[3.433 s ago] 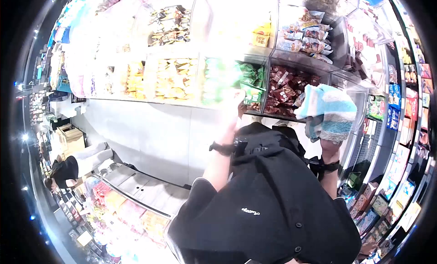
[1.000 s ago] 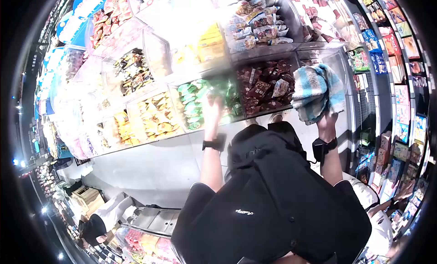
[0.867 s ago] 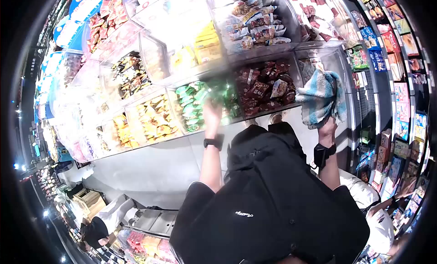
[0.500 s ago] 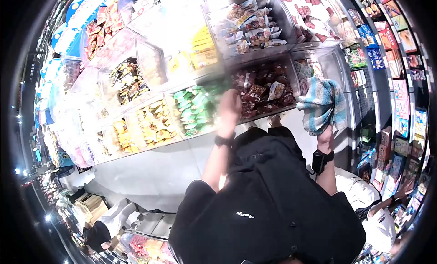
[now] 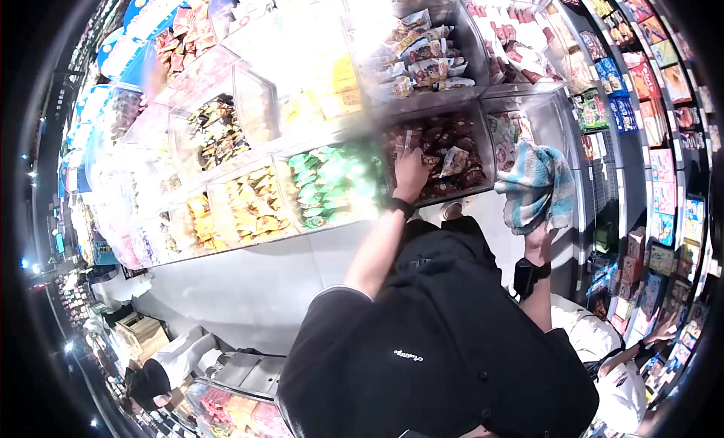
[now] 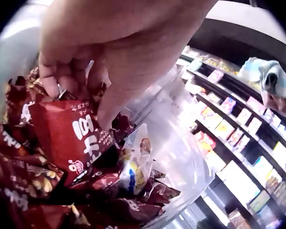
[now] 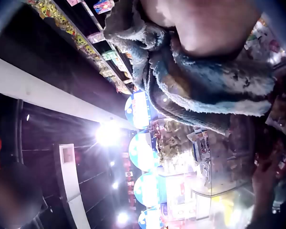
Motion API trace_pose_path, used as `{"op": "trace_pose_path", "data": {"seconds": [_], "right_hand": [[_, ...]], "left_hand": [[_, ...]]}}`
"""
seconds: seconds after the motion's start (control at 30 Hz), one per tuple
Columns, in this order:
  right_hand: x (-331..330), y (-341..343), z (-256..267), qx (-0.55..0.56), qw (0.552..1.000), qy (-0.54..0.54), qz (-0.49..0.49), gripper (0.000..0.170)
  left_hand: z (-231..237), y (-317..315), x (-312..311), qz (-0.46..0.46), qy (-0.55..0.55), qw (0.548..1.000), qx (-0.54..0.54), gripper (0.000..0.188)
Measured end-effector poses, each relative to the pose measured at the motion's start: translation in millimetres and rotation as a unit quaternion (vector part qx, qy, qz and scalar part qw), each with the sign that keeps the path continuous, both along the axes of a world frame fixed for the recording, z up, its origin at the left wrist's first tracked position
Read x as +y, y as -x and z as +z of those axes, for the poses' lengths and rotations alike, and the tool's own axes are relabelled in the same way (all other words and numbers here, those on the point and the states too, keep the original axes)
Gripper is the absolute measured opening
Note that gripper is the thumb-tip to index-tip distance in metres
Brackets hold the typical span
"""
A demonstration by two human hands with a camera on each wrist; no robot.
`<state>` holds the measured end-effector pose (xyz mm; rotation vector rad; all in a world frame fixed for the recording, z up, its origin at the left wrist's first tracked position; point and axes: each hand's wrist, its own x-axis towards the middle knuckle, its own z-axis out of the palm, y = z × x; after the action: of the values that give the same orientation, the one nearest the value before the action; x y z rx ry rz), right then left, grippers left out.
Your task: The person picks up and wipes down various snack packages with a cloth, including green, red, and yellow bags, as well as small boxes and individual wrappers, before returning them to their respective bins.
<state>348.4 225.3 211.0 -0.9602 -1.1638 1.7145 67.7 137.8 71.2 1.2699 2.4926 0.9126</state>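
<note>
My left hand [image 5: 412,174] reaches into a clear bin of dark red snack packets. In the left wrist view its curled fingers and thumb pinch the top edge of one dark red snack packet [image 6: 62,136], which leans over the others. Beside that packet lies a white snack packet [image 6: 136,164] with a blue and yellow print. Off to the right, my right hand [image 5: 538,240] grips a blue, white and grey striped cloth [image 5: 534,183], bunched up in front of the bin at the right end. Folds of the cloth cover most of the right fingers.
Left of the dark red bin are bins of green packets [image 5: 320,181] and yellow packets [image 5: 256,204], with more bins behind. Stocked shelves [image 5: 664,181] line the right side. One person in white [image 5: 626,393] is at lower right, another person [image 5: 147,384] at lower left.
My left hand has left the green packets and moved right into the dark red bin, where it pinches a packet. The right hand still holds the cloth, now slightly nearer my body.
</note>
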Motion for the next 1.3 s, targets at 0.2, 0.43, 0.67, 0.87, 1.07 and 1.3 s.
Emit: {"op": "trace_pose_path", "data": {"seconds": [0.2, 0.43, 0.67, 0.87, 1.07, 1.3], "right_hand": [[-3.8, 48.8, 49.3, 0.258, 0.933, 0.243, -0.055, 0.049], [-24.5, 101.2, 48.9, 0.156, 0.938, 0.047, 0.305, 0.046], [-76.4, 180.0, 32.4, 0.135, 0.961, 0.15, 0.187, 0.043], [-53.8, 194.6, 36.1, 0.303, 0.894, 0.183, 0.277, 0.051], [-77.0, 179.0, 66.3, 0.177, 0.933, 0.178, 0.258, 0.051], [-67.6, 166.7, 60.6, 0.154, 0.94, 0.053, 0.298, 0.043]], "left_hand": [[74.0, 12.3, -28.7, 0.013, -0.155, 0.916, -0.369, 0.037], [188.6, 6.8, -63.8, 0.109, -0.288, 0.706, -0.638, 0.02], [178.3, -37.3, -43.0, 0.122, -0.366, 0.789, -0.478, 0.034], [202.1, -41.0, -66.0, -0.02, -0.326, 0.915, -0.237, 0.061], [207.0, -21.1, -69.9, -0.031, -0.31, 0.946, -0.085, 0.066], [220.0, -19.8, -74.8, -0.105, -0.231, 0.965, 0.069, 0.067]]}}
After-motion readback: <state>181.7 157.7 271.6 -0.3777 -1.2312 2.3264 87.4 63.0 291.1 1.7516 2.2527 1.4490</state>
